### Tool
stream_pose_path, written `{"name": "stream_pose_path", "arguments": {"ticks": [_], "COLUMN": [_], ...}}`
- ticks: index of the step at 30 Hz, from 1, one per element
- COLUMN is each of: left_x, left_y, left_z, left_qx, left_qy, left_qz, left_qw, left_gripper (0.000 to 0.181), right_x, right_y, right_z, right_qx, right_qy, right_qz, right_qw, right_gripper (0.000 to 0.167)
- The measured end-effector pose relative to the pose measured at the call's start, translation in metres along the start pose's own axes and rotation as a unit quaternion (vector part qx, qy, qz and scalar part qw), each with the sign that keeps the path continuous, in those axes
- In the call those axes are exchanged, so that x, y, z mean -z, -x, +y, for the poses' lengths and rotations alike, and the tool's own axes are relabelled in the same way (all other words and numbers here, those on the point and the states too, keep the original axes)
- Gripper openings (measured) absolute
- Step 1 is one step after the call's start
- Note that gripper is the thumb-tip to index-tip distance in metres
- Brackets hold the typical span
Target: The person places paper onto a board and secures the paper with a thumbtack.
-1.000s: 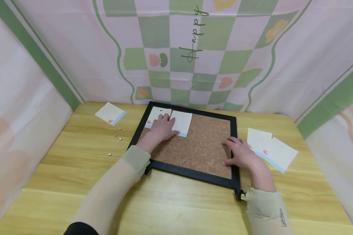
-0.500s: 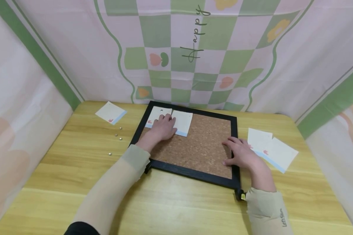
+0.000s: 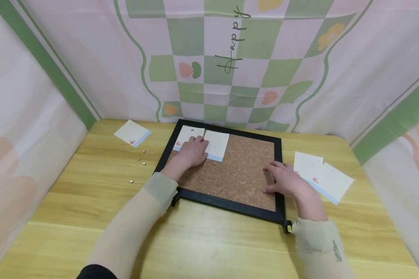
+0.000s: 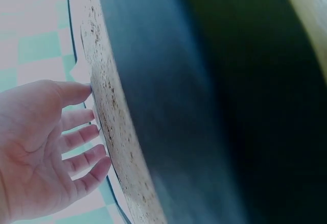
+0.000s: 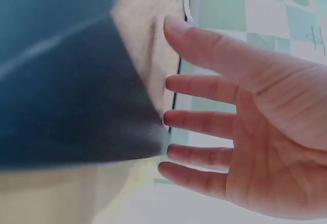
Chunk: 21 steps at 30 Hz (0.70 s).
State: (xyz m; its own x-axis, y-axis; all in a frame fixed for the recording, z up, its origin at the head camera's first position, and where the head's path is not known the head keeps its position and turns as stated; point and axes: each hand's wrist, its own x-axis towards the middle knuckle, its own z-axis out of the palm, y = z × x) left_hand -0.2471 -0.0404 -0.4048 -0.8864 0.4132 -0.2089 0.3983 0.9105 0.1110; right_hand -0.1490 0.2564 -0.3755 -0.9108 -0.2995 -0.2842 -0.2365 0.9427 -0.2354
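I note a corkboard [image 3: 230,178] of speckled brown; its frame [image 3: 227,205] black; the cards [image 3: 335,183] off-white with a pale-blue edge band, several bearing a coral motif. Tabletop [image 3: 209,248] yellow, streaked in wood grain; backdrop cloth [image 3: 248,69] chequered green and whitish.

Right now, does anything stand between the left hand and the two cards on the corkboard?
Nothing visible does: the left hand lies over both cards. The loose silver studs sit outside the black frame, to its left, and the right hand is at the frame's right side.
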Motion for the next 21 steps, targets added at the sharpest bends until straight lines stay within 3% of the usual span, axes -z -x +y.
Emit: {"name": "stream_pose_path", "arguments": {"ticks": [8,14,21], "left_x": [0.001,-0.001,-0.003], "left_y": [0.0,0.0,-0.002], "left_z": [0.002,0.001,0.001], "left_qx": [0.007,0.006,0.002], "left_qy": [-0.019,-0.034,-0.032], "left_qz": [-0.01,-0.012,-0.006], "left_qw": [0.9998,0.9993,0.9995], "left_gripper": [0.051,0.052,0.053], "right_x": [0.016,0.026,0.022], "right_y": [-0.019,-0.04,-0.072], "right_z": [-0.031,-0.057,-0.069], "right_qx": [0.04,0.051,0.085], "right_qy": [0.029,0.008,-0.018], "right_qz": [0.008,-0.01,0.012], "right_qw": [0.9987,0.9986,0.9962], "right_gripper": [0.067,0.068,0.066]}}
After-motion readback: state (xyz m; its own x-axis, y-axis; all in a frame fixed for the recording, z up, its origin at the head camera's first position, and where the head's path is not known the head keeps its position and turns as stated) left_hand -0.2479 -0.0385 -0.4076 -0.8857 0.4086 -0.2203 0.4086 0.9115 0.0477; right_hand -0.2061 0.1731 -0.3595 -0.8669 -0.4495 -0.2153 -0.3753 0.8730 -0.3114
